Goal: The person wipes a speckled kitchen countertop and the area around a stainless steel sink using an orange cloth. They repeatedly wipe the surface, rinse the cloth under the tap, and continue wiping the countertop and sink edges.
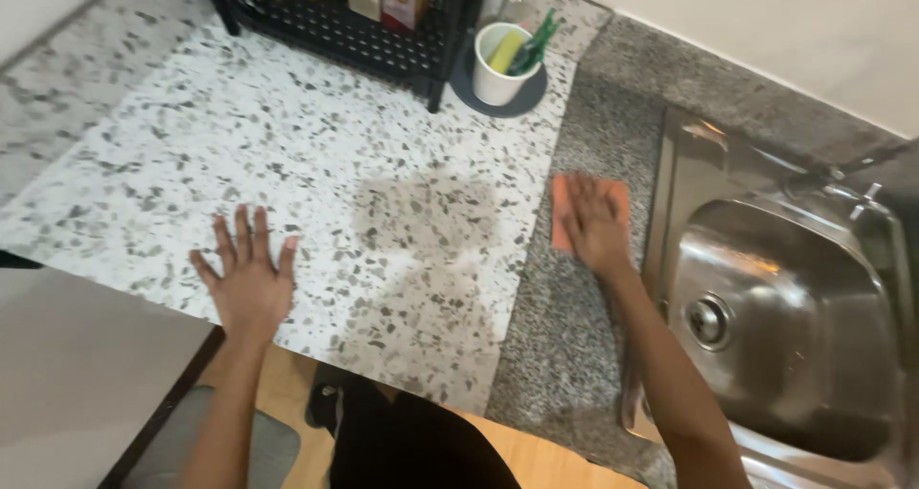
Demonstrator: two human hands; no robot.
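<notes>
Orange cloth (617,194), flat | right hand (593,226) pressing it, fingers spread | left hand (251,280) open on countertop (402,164)

I count two hands, left hand (247,280) and right hand (592,226), one orange cloth (561,208), one white cup (500,63), one black rack (345,32), one steel sink (795,326).

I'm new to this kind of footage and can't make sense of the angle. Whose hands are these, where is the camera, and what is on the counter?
The single picture comes from a camera worn on a person's head, looking down at their own two bare hands. The left hand lies flat, fingers spread, on the speckled countertop, holding nothing. The right hand presses flat on an orange cloth on the darker grey strip beside the steel sink. At the back stand a black rack with packages and a white cup holding green and yellow items. A damp-looking patch shows mid-counter.
</notes>
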